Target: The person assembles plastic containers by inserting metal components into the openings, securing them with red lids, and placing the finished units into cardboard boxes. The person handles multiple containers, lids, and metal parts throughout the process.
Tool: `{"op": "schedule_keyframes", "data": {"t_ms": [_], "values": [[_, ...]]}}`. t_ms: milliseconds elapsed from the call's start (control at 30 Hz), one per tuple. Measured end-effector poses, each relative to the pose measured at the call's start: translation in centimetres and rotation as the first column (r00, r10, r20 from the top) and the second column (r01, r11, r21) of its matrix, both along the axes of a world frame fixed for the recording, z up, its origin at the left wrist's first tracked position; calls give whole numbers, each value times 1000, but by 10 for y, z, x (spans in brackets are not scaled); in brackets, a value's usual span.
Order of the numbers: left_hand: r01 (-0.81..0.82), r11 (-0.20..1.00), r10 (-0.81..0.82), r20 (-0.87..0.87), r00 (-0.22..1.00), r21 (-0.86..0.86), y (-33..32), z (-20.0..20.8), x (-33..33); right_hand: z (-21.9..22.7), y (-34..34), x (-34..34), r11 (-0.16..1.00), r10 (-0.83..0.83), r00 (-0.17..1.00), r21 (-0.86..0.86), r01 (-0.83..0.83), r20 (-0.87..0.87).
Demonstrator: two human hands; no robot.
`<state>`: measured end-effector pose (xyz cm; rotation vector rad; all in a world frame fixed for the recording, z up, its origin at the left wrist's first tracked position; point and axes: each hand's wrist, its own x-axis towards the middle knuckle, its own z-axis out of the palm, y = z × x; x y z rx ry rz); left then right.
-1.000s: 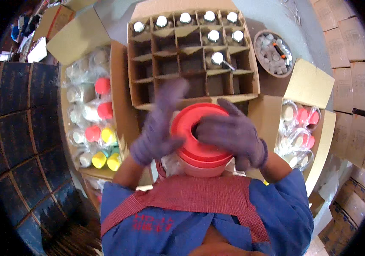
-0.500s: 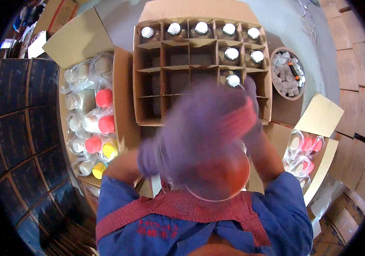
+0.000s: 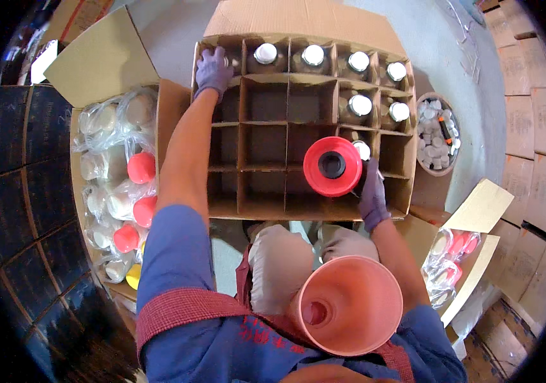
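Note:
My left hand [image 3: 213,74], in a purple-grey glove, reaches into the far left cell of the divided carton [image 3: 311,207]. Its fingers are curled round the top of a bottle that they mostly hide. In my right hand [image 3: 374,195], gloved alike, is a red round plastic piece [image 3: 314,175] with a black round centre, above the carton's near right part. That hand's fingers are partly hidden. White-capped bottles [image 3: 313,55] stand along the far row and at the right. Close to my chest is a deep orange-pink tapered container [image 3: 356,313], its wide mouth upward.
To the left, an open carton [image 3: 174,127] holds plastic-wrapped pieces with red, white and yellow ends. A round tub [image 3: 437,134] of whitish caps stands at the right. Beyond it are stacked brown cartons [image 3: 520,131]. Another open carton [image 3: 477,255] lies near right; dark boxes [image 3: 8,150] line the left.
My left hand has moved from the middle, where it was blurred, to the carton's far left cell. The red piece now shows its round face, and the orange-pink container is in plain sight.

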<state>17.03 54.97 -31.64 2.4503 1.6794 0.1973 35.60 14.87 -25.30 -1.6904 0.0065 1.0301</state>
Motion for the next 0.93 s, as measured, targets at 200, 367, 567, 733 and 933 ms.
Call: {"op": "schedule_keyframes", "data": {"t_ms": [200,367,567,733,933], "values": [[245,935,-305,230,924,255,-73,149,-63,64,-30,-26,842,418,530,-95,-531,738],[353,598,-717,283,636,720,-215,322,-97,133,-7,-88,837,349,909,513,-192,-229],[733,505,-845,436,311,456,-384,380,-115,237,-59,-83,535,327,898,841,81,-294],[740,659,-275,959,71,134,-427,361,-108,294,-188,-147,667,226,719,433,-606,657],[912,358,-181,944,276,-198,-460,347,-144,264,-265,-203,664,350,607,268,-698,713]]}}
